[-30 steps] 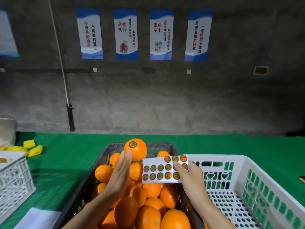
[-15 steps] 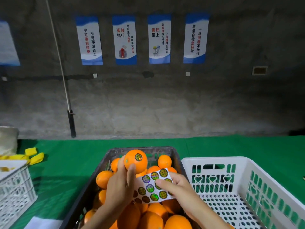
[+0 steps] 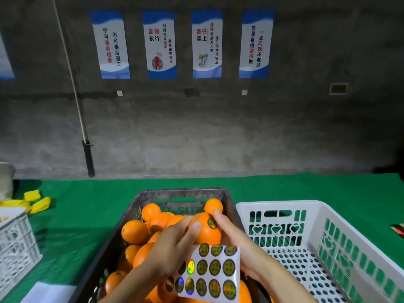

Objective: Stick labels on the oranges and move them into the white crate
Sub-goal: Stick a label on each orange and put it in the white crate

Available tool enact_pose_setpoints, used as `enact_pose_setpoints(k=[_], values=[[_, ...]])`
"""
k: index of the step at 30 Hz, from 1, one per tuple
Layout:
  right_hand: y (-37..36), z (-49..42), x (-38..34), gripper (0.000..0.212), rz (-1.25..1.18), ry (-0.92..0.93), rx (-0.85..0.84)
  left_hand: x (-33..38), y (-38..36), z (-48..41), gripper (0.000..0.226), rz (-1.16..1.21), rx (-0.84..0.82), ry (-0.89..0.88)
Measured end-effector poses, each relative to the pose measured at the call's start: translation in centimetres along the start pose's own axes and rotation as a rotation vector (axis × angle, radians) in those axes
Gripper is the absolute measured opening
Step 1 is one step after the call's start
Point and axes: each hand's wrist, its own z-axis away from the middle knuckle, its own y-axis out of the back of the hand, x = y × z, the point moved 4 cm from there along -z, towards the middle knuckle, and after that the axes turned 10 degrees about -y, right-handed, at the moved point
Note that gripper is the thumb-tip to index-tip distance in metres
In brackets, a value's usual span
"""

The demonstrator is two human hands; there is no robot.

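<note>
My left hand (image 3: pixel 172 248) grips a labelled orange (image 3: pixel 206 231) above the black crate (image 3: pixel 181 193), which is piled with several oranges. A round label (image 3: pixel 211 223) sits on the held orange's upper right. My right hand (image 3: pixel 238 243) is against the orange's right side, its fingertips touching the fruit. It keeps the white sticker sheet (image 3: pixel 213 272), which hangs just below the orange and covers part of my left hand. The fingers pinching the sheet are hidden behind it. The white crate (image 3: pixel 282 204) stands directly to the right of the black one, with no oranges showing in it.
Green cloth (image 3: pixel 87 215) covers the table. Part of another white crate (image 3: pixel 15 237) shows at the left edge, with yellow pieces (image 3: pixel 37 202) behind it. White paper (image 3: pixel 43 294) lies at the front left. A grey wall with posters stands behind the table.
My hands came together. The orange moved down and right, toward the white crate. My right hand brought the sheet in under the orange and now touches the fruit.
</note>
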Motion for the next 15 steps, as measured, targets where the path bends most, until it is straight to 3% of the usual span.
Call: enact_pose_setpoints(k=[4, 8, 11, 13, 15], values=[[0.1, 0.2, -0.2, 0.063, 0.100, 0.043, 0.152, 0.4, 0.1, -0.2, 0.046, -0.070, 0.004, -0.048], [2.2, 0.7, -1.0, 0.060, 0.015, 0.095, 0.326, -0.3, 2.0, -0.2, 0.070, -0.189, 0.243, 0.027], [6.9, 1.4, -1.7, 0.059, -0.052, 0.125, 0.633, -0.9, 3.0, 0.0, 0.067, -0.305, 0.381, 0.092], [10.5, 1.8, -1.4, 0.054, 0.102, 0.097, 0.872, -1.1, 3.4, 0.0, 0.061, -0.375, 0.435, 0.122], [13.8, 2.2, -0.2, 0.061, 0.454, -0.052, 1.000, -1.6, 3.5, 0.1, 0.062, -0.402, 0.472, 0.160]])
